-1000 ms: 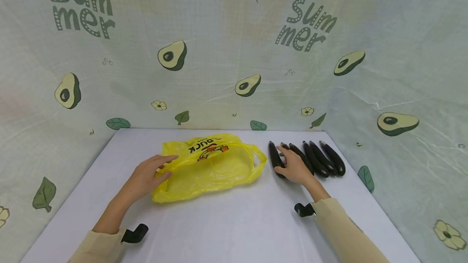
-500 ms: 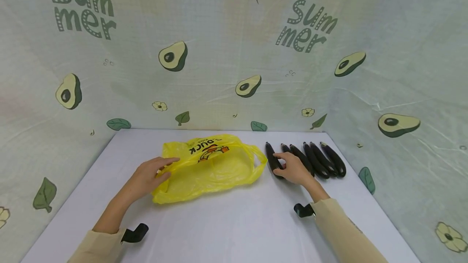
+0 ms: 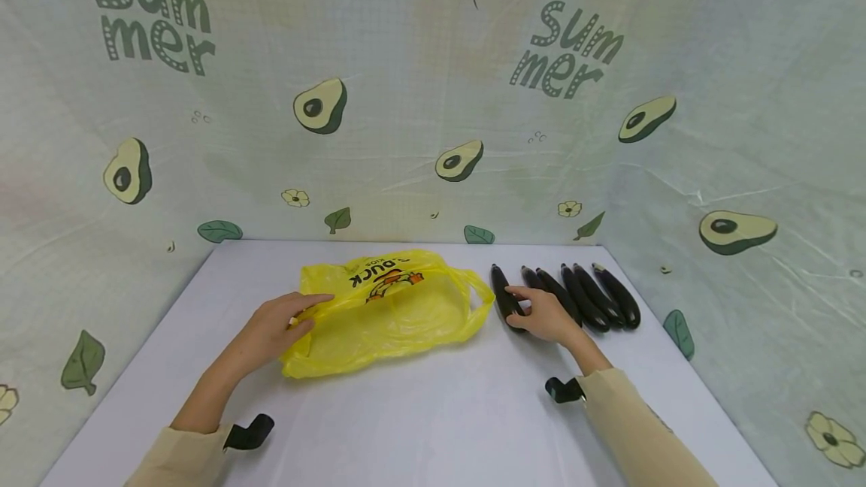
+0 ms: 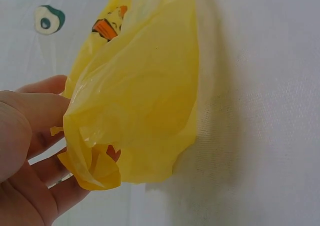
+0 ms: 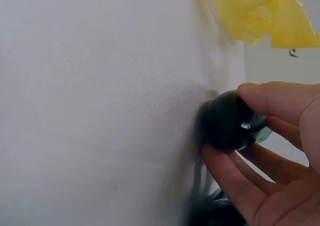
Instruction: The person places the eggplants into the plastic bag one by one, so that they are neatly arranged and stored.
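A yellow plastic bag (image 3: 395,325) printed with a duck lies flat on the white table, its handle loop pointing right. At its left end is my left hand (image 3: 271,325), fingers and thumb spread apart and touching the crumpled bag edge (image 4: 95,166). My right hand (image 3: 548,316) grips a dark, glossy eggplant (image 3: 502,288) just right of the handle loop, thumb on one side and fingers on the other. From the right wrist, the rounded end of this eggplant (image 5: 232,121) shows between thumb and fingers, close over the table.
Several more eggplants (image 3: 616,295) lie side by side at the right of the table (image 3: 419,427), partly behind my right hand. A cloth (image 3: 392,194) with avocado prints hangs behind and along the sides. Black wrist-camera mounts (image 3: 250,433) stick out from both sleeves.
My right fingers have closed round the leftmost eggplant, and its stem end has shifted slightly left, away from the row. The left hand and bag stay nearly still.
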Demonstrator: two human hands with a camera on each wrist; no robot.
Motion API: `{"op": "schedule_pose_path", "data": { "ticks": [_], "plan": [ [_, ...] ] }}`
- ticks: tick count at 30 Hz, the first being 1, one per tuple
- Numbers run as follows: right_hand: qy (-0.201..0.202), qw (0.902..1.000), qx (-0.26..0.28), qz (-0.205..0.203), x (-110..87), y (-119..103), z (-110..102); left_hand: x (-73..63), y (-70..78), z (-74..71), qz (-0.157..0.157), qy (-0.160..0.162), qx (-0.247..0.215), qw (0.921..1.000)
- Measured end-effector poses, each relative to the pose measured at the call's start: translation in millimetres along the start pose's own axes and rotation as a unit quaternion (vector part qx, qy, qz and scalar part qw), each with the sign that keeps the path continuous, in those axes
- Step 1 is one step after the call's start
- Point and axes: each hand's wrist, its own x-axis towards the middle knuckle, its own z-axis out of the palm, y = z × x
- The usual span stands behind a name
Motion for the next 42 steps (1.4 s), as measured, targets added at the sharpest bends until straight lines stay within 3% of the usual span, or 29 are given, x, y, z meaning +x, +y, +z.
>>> {"op": "schedule_pose_path", "data": {
  "ticks": [22, 32, 42],
  "plan": [
    [0.009, 0.9999, 0.008, 0.012, -5.5, 1.0, 0.8, 1.9, -1.6, 2.3, 0.003, 0.019, 0.008, 0.9998],
    [0.026, 0.9994, 0.008, -0.019, -12.2, -0.2, -10.5, 2.2, -4.3, 3.9, 0.012, 0.03, 0.002, 0.9995],
    [0.035, 0.9975, -0.001, -0.061, -27.6, -17.6, -33.6, 6.1, -5.3, 4.4, 0.015, 0.038, 0.009, 0.9991]
  ]
}}
